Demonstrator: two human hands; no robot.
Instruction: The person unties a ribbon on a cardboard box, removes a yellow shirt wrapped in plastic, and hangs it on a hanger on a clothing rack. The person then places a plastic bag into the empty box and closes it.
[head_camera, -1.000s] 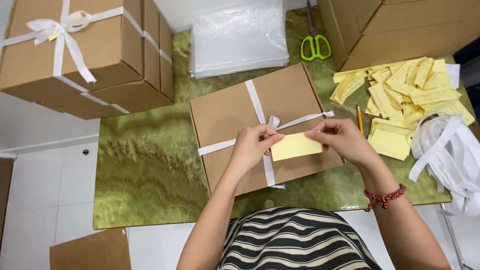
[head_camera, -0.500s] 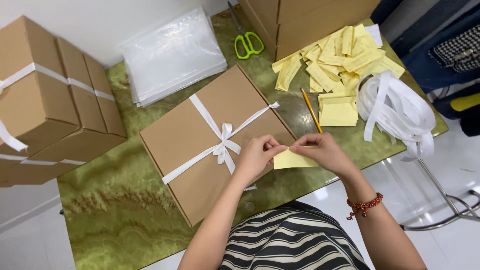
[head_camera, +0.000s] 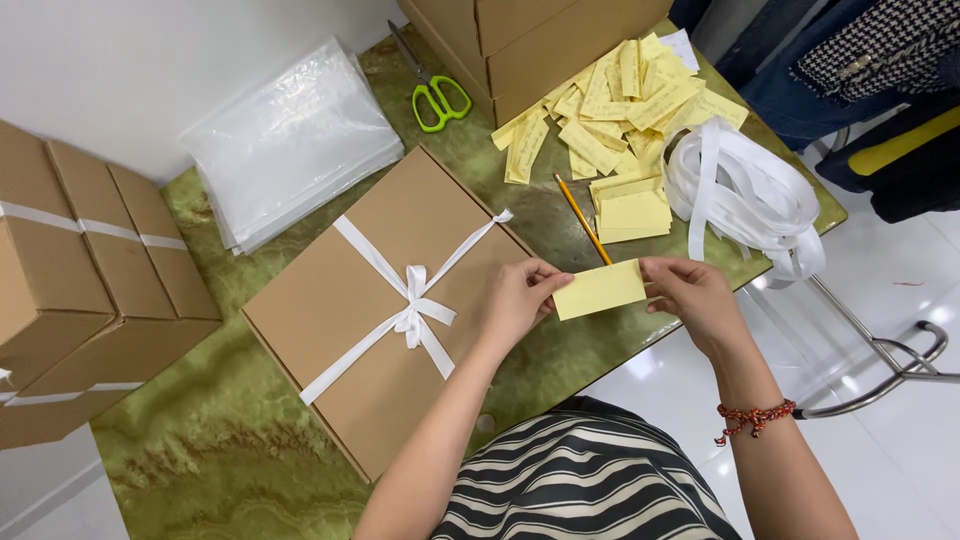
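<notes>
Both hands pinch one small yellow paper slip (head_camera: 600, 289) by its short ends — the left hand (head_camera: 520, 298) closed on its left end, the right hand (head_camera: 688, 293) closed on its right end, with the slip stretched flat between them. The slip is a pale yellow rectangle, plain on the side that shows, tilted slightly so its right end sits higher. It hangs in the air over the near right edge of the green marbled table (head_camera: 200, 470), just right of the flat brown cardboard box (head_camera: 340, 300) and not touching it. A red braided bracelet (head_camera: 752, 417) circles the right wrist.

The box lies at an angle on the table, tied crosswise with a white ribbon (head_camera: 412, 300) knotted in a bow near its middle. Just beyond the slip a yellow pencil (head_camera: 582, 217) lies on the table, and past it a small stack of blank yellow slips (head_camera: 632, 215), then a loose heap of more yellow slips (head_camera: 620, 100) against a larger cardboard carton (head_camera: 540, 40). A tangle of white ribbon (head_camera: 745, 195) sits at the table's right edge, spilling over it. Green-handled scissors (head_camera: 437, 95) lie at the far side beside a stack of clear plastic bags (head_camera: 295, 140). Ribbon-tied boxes (head_camera: 90, 290) are piled at the left.

Bare table shows between the box and the pencil — and at the near left corner.
</notes>
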